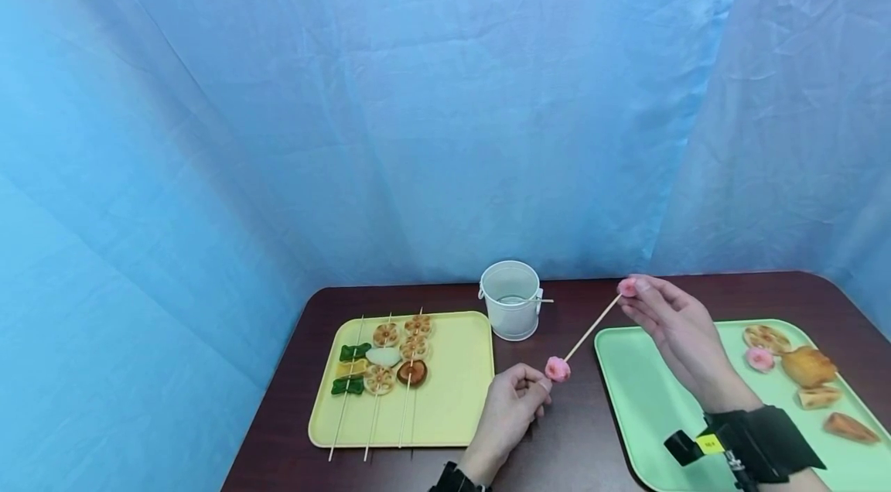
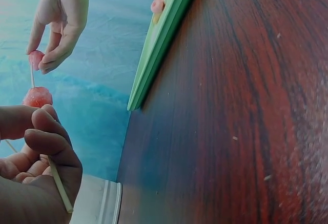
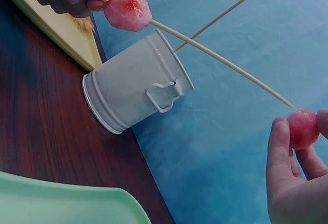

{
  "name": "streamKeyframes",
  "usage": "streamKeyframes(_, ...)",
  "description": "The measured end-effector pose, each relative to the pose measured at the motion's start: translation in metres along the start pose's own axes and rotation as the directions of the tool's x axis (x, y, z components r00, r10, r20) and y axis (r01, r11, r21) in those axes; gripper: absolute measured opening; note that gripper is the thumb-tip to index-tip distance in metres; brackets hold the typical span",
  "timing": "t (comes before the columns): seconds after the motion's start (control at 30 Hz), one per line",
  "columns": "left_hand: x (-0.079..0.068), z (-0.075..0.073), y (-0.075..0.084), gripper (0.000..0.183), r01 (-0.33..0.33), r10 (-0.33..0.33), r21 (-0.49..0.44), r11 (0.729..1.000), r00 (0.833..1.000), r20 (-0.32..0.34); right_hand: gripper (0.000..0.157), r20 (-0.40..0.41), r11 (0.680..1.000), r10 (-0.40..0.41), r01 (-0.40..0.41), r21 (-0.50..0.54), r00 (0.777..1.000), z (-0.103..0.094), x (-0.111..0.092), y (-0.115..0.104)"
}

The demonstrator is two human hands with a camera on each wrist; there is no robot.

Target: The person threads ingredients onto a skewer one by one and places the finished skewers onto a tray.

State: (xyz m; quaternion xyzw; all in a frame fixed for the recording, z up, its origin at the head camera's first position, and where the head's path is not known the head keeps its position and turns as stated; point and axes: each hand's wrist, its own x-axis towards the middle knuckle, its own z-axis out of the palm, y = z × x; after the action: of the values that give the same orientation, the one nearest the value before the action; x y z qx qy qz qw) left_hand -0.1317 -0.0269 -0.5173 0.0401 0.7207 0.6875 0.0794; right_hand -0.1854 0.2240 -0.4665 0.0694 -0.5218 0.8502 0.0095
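My left hand (image 1: 510, 405) pinches a thin wooden skewer (image 1: 592, 328) near its lower part; in the left wrist view the skewer's blunt end (image 2: 60, 185) sticks out past the palm. A pink, shiny meatball-like ball (image 1: 558, 369) is threaded on the skewer just beyond those fingertips. Between thumb and fingers, my right hand (image 1: 682, 341) holds a second pink ball (image 3: 303, 128) at the skewer's pointed tip. Seen from the right wrist, the tip lies right at this ball's edge; whether it touches I cannot tell.
A white metal bucket (image 1: 511, 318) with a skewer in it stands behind the hands. To the left, a yellow tray (image 1: 455, 391) bears three loaded skewers. At right, a green tray (image 1: 647, 399) carries another pink ball (image 1: 759, 358), a lotus slice (image 1: 766, 339) and several brownish pieces.
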Motion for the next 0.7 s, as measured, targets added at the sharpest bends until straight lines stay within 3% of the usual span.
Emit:
streamKeyframes(0.27, -0.0004, -0.001, -0.002, 0.012, 0.011, -0.011, 0.002, 1.0, 1.0, -0.007, 0.041, -0.012, 0.993, 0.056, -0.057, -0.107, 0.998, 0.0028, -0.0022, -0.0013)
streamKeyframes(0.5, 0.0, 0.0002, -0.002, 0.012, 0.016, -0.016, 0.007, 1.0, 1.0, -0.026, 0.047, 0.048, 0.99, 0.093, -0.087, -0.112, 0.994, 0.0065, -0.0036, -0.0004)
streamKeyframes(0.7, 0.0, 0.0006, -0.0015, 0.012, 0.011, -0.011, 0.004, 1.0, 0.999, -0.035, 0.045, 0.079, 0.992, 0.076, -0.068, -0.109, 0.994, 0.0092, -0.004, 0.0046)
